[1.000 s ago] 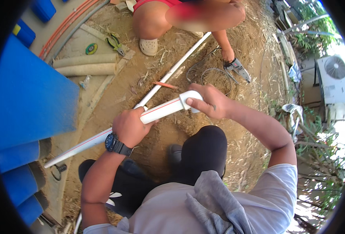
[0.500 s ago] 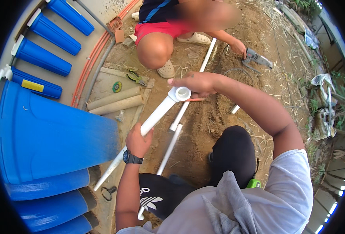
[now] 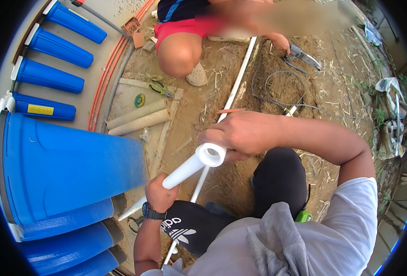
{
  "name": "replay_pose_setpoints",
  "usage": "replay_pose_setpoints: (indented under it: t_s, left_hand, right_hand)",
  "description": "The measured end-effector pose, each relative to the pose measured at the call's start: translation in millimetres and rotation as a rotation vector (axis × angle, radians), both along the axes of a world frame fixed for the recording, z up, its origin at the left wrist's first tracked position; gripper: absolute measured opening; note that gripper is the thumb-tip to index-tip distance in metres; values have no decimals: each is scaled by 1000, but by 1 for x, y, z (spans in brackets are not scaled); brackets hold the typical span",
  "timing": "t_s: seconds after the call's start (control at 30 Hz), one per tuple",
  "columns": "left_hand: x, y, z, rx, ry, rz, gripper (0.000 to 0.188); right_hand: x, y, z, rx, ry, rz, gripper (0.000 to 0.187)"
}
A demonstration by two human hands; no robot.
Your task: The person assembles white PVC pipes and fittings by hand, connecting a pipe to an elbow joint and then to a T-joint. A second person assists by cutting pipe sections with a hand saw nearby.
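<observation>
My left hand [image 3: 161, 192], a dark watch on its wrist, is wrapped around a white plastic pipe [image 3: 186, 170]. The pipe slants from the lower left up toward me. On its upper end sits a white pipe fitting [image 3: 211, 155], its round opening facing up. My right hand [image 3: 242, 134] grips this fitting from the far right side, some fingers hidden behind it. Beneath my hands a longer white pipe [image 3: 235, 89] lies along the dirt. A thin orange strip [image 3: 229, 111] crosses it just beyond my right hand.
Opposite me a person crouches, one hand [image 3: 281, 44] on a grey corded power tool [image 3: 303, 57]. Blue bins [image 3: 74, 161] stand at left. Green-handled pliers [image 3: 161, 88], a small disc [image 3: 140, 100] and beige tubes [image 3: 139, 117] lie on a board. A cable [image 3: 284, 76] loops over the soil.
The fitting end has come lower and nearer to me, and my right hand has moved down with it, its fingers now curled around the fitting. The crouching person has shifted to the right.
</observation>
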State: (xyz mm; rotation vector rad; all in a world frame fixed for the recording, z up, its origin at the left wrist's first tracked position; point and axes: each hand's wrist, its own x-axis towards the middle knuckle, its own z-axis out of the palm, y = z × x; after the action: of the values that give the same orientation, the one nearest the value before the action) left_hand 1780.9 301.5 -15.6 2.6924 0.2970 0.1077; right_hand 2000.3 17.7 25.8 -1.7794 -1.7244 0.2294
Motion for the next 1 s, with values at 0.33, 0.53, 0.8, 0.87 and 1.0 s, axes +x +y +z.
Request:
replay_pose_setpoints:
  t_s: [0.33,0.53,0.8,0.87,1.0]
  left_hand:
    - [8,-8,-26,22,51,18,19]
    - [30,-10,-41,22,93,25,22]
    - [47,2,-65,-11,199,12,24]
    - [56,6,-65,-30,270,9,24]
    - [67,13,-72,-68,344,3,26]
  right_hand:
    - [4,-9,-30,-52,71,-27,50]
    - [19,-8,-53,31,138,-89,55]
    - [25,7,-48,-248,298,-204,55]
    - [25,10,-48,-297,341,-271,52]
    - [27,20,-44,-349,377,-332,52]
